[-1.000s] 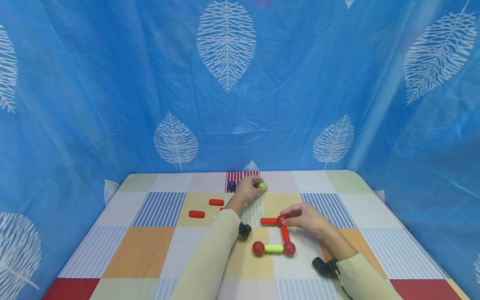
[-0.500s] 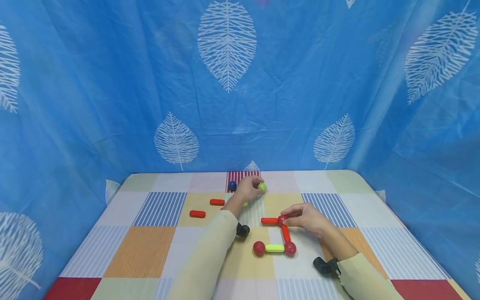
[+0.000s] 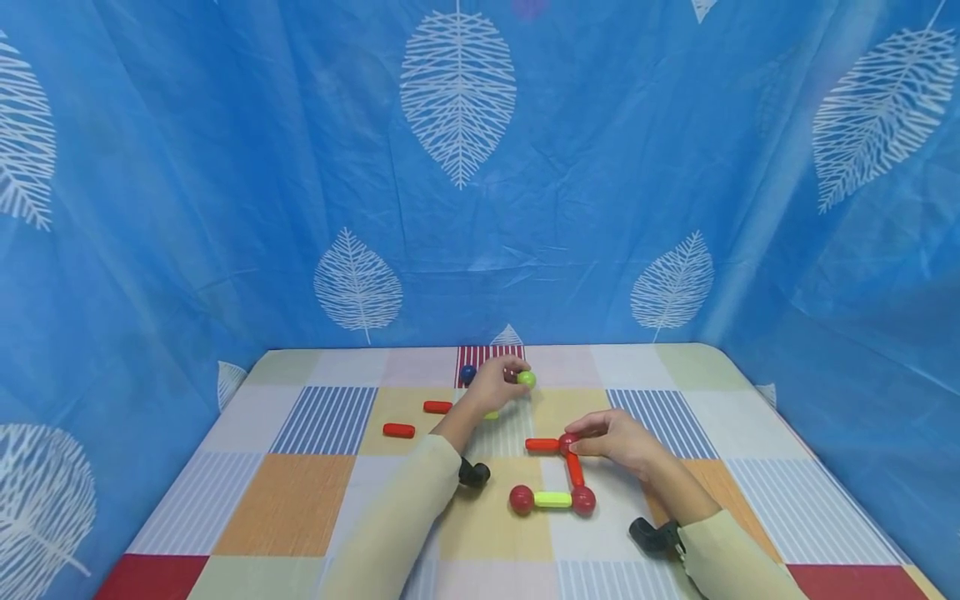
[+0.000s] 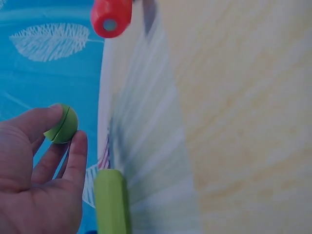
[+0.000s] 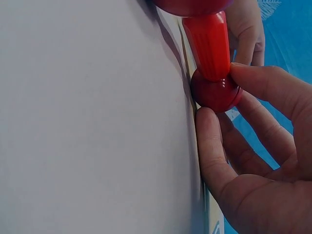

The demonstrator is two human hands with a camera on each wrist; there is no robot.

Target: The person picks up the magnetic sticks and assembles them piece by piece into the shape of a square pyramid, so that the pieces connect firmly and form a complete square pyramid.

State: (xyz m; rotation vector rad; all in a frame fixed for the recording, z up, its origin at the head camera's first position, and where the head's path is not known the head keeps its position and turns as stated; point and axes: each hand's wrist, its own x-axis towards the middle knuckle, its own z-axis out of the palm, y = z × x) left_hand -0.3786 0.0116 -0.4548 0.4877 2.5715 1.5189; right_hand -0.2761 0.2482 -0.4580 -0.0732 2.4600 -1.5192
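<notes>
My left hand (image 3: 495,385) pinches a lime-green ball (image 4: 62,125) between thumb and fingers near the table's far edge. With thumb and fingertips, my right hand (image 3: 618,439) grips a dark red ball (image 5: 217,92) at a corner of a joined shape. From that ball one red rod (image 3: 542,445) points left and another red rod (image 5: 208,46) runs toward me. The second rod meets a near red ball (image 3: 583,501). A yellow-green rod (image 3: 552,500) links it to another red ball (image 3: 521,500) on the left.
Behind my left wrist lies a blue ball (image 3: 468,374). Two loose red rods, one farther (image 3: 437,407) and one nearer (image 3: 399,431), lie left of the forearm. A loose lime-green rod (image 4: 111,202) sits beside the left hand. A blue leaf-patterned curtain (image 3: 480,208) borders the table.
The view has tilted and shifted slightly. My left forearm has swung a little to the left, while both hands keep their grips on the green and red balls.
</notes>
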